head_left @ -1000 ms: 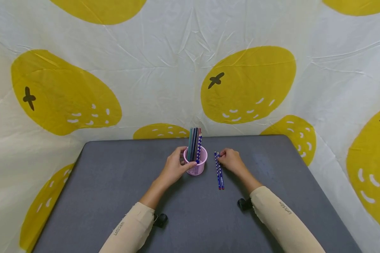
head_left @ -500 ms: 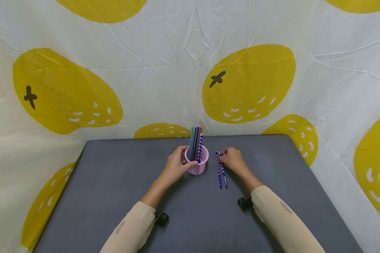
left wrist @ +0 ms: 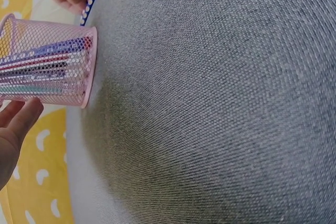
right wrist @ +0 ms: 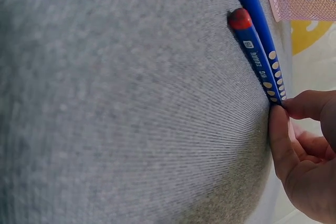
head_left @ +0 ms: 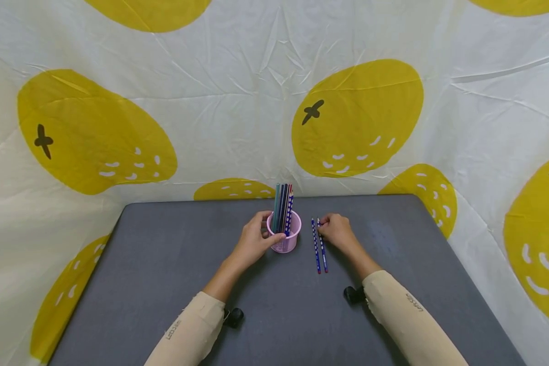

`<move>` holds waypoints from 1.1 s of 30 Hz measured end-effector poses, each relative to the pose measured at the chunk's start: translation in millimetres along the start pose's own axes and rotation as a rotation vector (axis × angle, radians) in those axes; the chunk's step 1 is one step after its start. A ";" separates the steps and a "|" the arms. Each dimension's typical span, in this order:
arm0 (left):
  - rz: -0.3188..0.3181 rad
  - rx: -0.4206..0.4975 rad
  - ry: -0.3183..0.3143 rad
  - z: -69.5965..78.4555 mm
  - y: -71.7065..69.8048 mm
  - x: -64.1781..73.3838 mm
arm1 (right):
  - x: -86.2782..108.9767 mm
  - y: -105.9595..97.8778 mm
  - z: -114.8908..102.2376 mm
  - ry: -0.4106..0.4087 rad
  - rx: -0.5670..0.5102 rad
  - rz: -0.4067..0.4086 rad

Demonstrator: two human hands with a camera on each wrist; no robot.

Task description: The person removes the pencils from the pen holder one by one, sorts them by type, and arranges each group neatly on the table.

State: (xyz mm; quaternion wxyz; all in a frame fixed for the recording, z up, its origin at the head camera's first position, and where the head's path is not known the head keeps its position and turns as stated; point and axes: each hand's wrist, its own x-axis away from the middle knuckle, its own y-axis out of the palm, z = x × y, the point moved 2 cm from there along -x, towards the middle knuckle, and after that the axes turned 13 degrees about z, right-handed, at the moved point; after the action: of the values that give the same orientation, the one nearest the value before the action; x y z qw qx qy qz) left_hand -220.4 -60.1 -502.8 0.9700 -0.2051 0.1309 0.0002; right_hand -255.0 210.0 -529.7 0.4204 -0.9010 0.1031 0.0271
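Note:
My left hand [head_left: 252,240] grips the pink mesh pencil cup [head_left: 292,245] from its left side, thumb across the front and fingers behind. Upright in the cup lean several pencils [head_left: 281,208], dark, teal and blue with pale dots; the left wrist view shows their lower ends through the mesh [left wrist: 47,61]. To the right of the cup, my right hand [head_left: 338,233] pinches a blue dotted pencil [right wrist: 253,51] near its tip between thumb and finger. Its red end points toward me. Another such pencil [head_left: 315,249] lies just left of it on the table.
The grey cloth-covered table [head_left: 164,264] reaches back to a white sheet [head_left: 229,127] printed with yellow fruit shapes. Beige sleeves [head_left: 187,325] cover both forearms, and a small black camera [head_left: 233,318] sits at each wrist.
The pencil in my right hand has shifted slightly to the right, widening the gap to the other pencil. My left hand keeps its hold on the cup.

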 end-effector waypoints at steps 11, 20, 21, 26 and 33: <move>-0.011 0.019 -0.011 0.7 1.9 1.5 | 1.4 -4.9 2.1 0.014 -0.042 -0.001; 0.004 -0.003 -0.014 -0.4 0.0 2.1 | -4.1 -22.4 -22.4 -0.041 -0.258 -0.012; 0.007 -0.003 -0.013 -1.1 0.0 2.2 | -4.1 -22.8 -27.3 -0.047 -0.309 -0.019; 0.022 0.012 0.007 -4.4 1.1 2.4 | -5.4 -15.9 -50.3 -0.087 -0.535 -0.082; 0.015 0.044 0.039 -8.0 4.9 2.6 | -7.3 -4.3 -70.6 -0.156 -0.539 -0.089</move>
State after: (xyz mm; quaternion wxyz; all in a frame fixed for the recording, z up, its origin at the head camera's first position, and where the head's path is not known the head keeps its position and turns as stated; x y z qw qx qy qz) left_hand -220.2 -58.9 -512.5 0.9715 -0.1825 0.1514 0.0005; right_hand -263.9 160.0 -480.0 0.1729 -0.9792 0.0199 0.1044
